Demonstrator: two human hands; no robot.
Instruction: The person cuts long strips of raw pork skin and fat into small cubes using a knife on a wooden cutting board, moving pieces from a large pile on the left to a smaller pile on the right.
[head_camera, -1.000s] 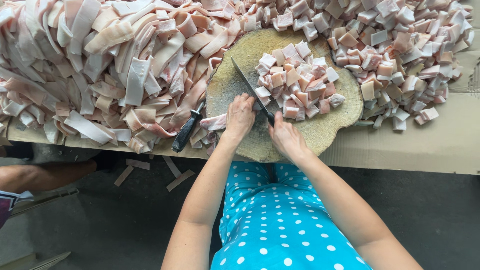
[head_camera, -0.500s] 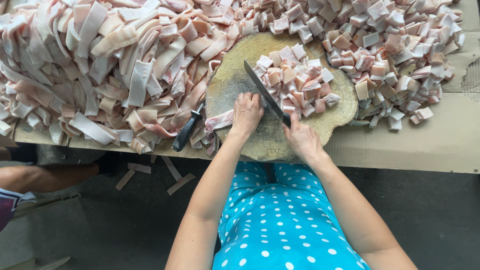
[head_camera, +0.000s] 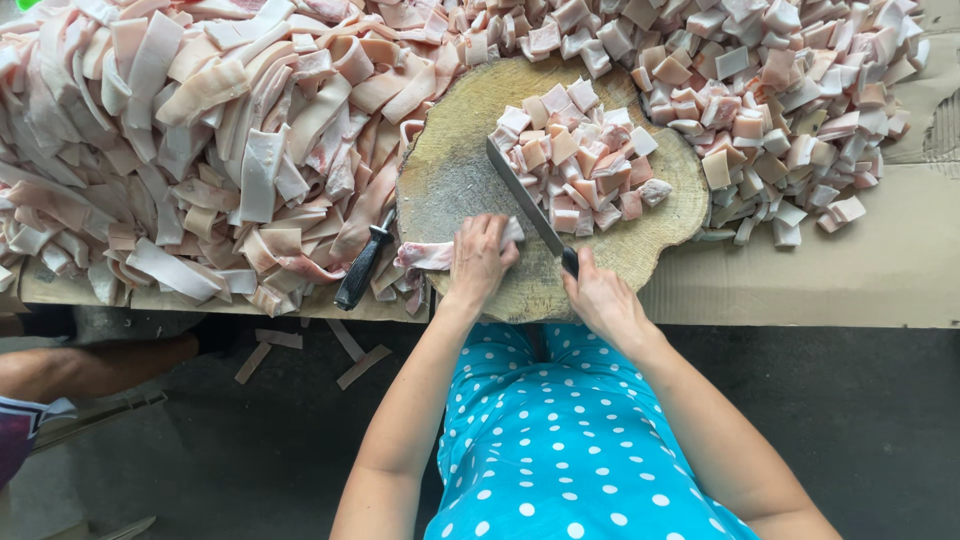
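Left hand: our left hand lies palm down on a strip of pork skin, fingers flat and together, pressing it onto the near-left part of the wooden chopping block; forearm comes up straight from our body.
Left grip: no closed grip, just a flat press on the strip.
Right hand: our right hand is at the near edge of the block, wrist bent inward, forearm angled in from the right.
Right grip: closed around the handle of the cleaver.
Cleaver: blade runs diagonally up-left across the block, its near end just beside the left fingertips; we cannot tell whether the edge touches the strip.
Cut pieces: small pile of squares on the block, right of the blade.
Long strips: big heap on the surface, left of the block.
Square pieces: bigger heap on the surface, right and behind the block.
Second knife: black handle sticking out from the strip heap, left of the block.
Surface: cardboard-covered.
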